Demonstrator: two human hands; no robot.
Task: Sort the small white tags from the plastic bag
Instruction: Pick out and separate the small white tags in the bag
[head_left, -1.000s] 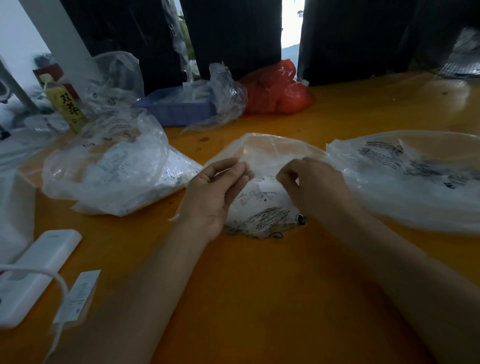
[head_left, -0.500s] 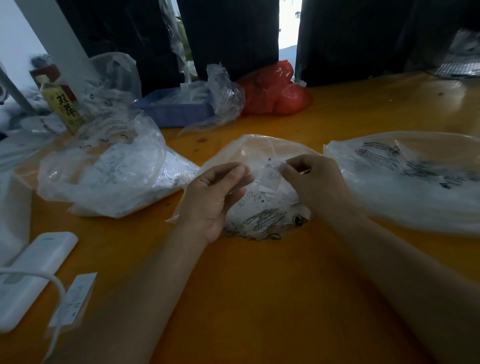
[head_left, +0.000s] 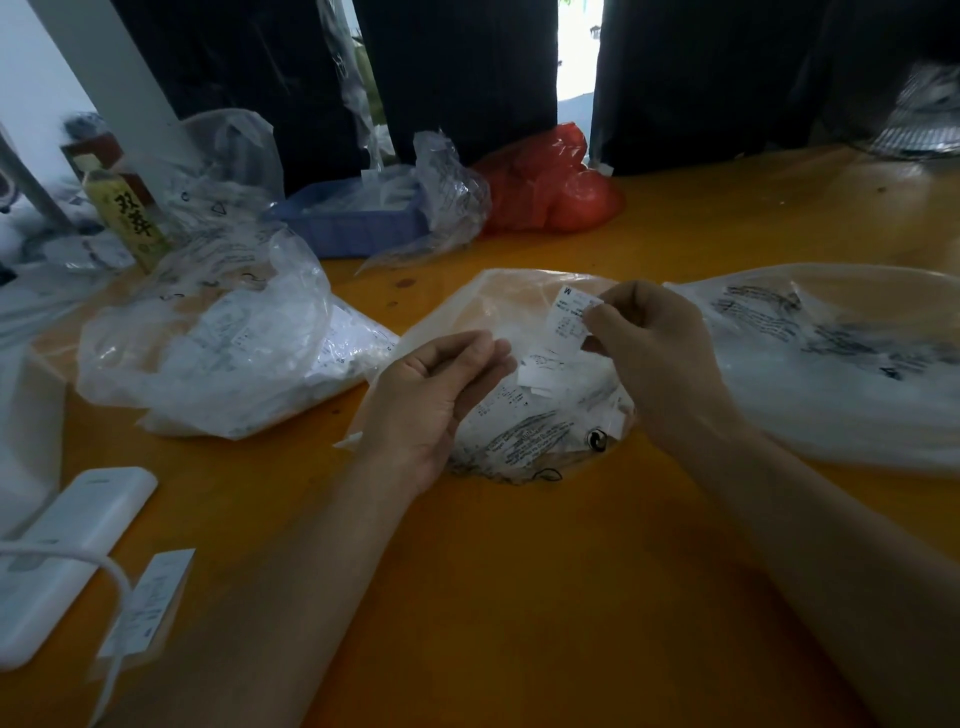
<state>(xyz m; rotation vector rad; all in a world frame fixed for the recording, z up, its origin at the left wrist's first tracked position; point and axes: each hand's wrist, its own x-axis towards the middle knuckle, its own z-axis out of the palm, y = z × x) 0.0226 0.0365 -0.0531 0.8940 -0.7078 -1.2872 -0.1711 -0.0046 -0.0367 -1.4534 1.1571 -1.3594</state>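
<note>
Nearest, bare orange counter (head_left: 519, 597) lies open between the forearms. The left hand (head_left: 431, 400) rests with loosely curved fingers on the clear plastic bag (head_left: 524, 415) of tags. Above its mouth, the right hand (head_left: 654, 353) pinches one white tag (head_left: 567, 325). Beyond, a blue basket (head_left: 353, 228) holds more plastic.

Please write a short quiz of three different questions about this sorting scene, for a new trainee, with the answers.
1. True or false: the right hand pinches a white tag.
2. What does the left hand hold? A) a tag B) nothing C) the bottle
3. What colour is the basket behind the middle plastic bag?

Key: 1 true; 2 B; 3 blue.
</note>
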